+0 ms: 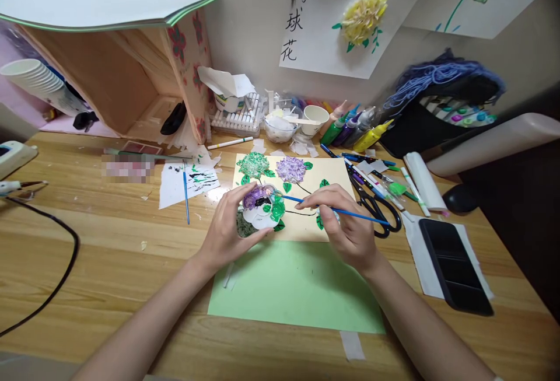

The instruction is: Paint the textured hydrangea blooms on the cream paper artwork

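My left hand holds a small white palette by its edges, with purple, black and green paint in its wells. Between the fingers of my right hand is a thin blue paintbrush, its tip at the palette's upper right part. Beneath both hands lies a cream sheet bearing a green flower, a purple flower, dark stems and green leaves. The palette and my hands hide part of this picture. A light green sheet extends toward me.
Black scissors and pens lie right of the picture, with a black phone farther right. Paint bottles, a paper cup and a bowl stand behind. Another brush rests on paint-marked paper at left.
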Available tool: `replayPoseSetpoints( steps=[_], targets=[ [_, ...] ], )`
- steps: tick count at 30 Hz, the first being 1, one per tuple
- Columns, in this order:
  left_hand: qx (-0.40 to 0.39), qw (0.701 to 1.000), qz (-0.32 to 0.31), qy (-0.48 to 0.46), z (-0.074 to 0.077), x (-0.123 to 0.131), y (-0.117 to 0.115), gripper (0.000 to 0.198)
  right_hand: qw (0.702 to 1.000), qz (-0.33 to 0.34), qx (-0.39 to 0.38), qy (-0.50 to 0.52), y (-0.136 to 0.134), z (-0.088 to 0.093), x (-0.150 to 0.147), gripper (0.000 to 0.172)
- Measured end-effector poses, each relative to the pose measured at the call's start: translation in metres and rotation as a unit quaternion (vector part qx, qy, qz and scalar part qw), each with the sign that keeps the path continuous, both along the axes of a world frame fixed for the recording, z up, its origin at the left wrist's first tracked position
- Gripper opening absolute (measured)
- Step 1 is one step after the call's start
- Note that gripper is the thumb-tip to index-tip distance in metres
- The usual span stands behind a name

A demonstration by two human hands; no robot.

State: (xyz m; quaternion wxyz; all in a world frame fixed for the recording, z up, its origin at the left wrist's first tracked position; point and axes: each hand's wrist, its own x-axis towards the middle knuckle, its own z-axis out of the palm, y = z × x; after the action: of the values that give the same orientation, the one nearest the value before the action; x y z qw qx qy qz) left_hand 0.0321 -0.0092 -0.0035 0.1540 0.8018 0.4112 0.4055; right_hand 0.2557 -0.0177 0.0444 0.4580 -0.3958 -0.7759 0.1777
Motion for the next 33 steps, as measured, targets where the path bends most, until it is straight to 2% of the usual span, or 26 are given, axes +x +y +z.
replayPoseSetpoints(
  steps=[9, 15, 22, 27, 33],
  targets=[
    [0.006, 1.000, 0.003, 0.001, -0.002, 0.001, 0.000, 0.080, 1.000, -0.015, -0.016, 0.005, 0.000, 0.003, 0.000, 0.023],
    [0.026, 0.999, 0.039, 0.010, -0.002, -0.004, 0.008, 0.080, 0.986, -0.086, 0.010, 0.143, 0.003, 0.000, 0.009, 0.023],
    [0.032, 0.993, 0.111, 0.005, 0.000, -0.011, 0.014, 0.079, 0.999, -0.031, 0.002, -0.021, 0.014, -0.015, 0.013, 0.020],
    [0.033, 0.993, 0.110, 0.004, 0.001, -0.010, 0.014, 0.079, 0.999, -0.005, 0.011, -0.047, 0.014, -0.024, 0.006, 0.018],
    [0.028, 0.994, 0.104, 0.000, 0.001, -0.010, 0.013, 0.078, 0.998, 0.013, 0.003, -0.059, 0.015, -0.026, 0.006, 0.017]
  ],
)
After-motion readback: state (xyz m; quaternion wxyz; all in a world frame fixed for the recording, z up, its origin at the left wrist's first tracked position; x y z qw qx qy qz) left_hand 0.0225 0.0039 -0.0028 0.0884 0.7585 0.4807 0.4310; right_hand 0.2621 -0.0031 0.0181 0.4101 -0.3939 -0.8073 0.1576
